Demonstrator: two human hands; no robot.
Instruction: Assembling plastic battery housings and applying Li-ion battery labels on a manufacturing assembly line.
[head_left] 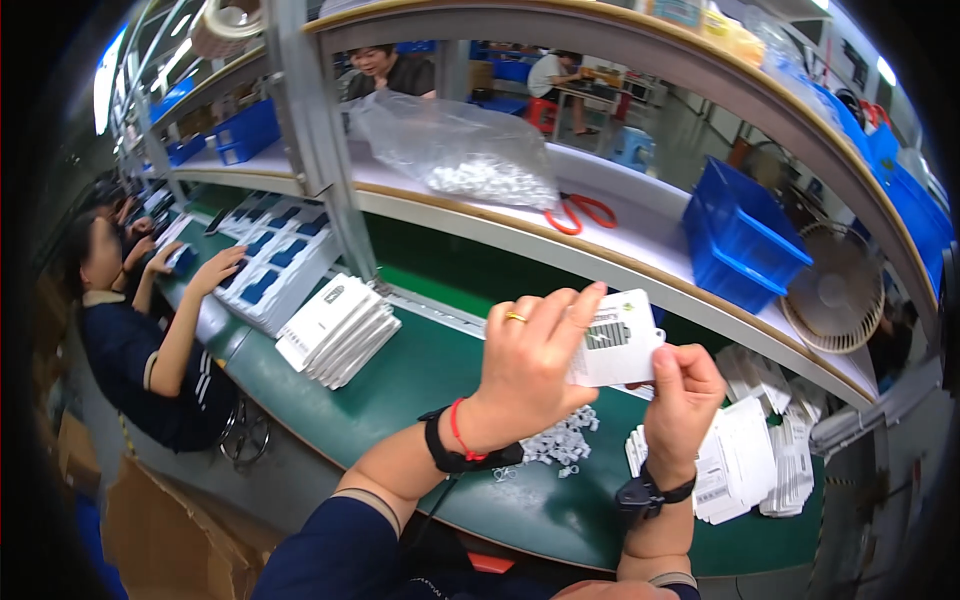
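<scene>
Over the green surface (420, 370), both hands are gripping a white card (615, 340): left hand (525, 375) fingers pinching it, right hand (683, 400) fingers too.

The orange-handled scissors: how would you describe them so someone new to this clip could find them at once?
Look at the white shelf above the green workbench. On it, right of the clear plastic bag of small white parts and left of the blue bin, lie the scissors. Their orange loop handles are the only orange thing on that shelf.
</scene>
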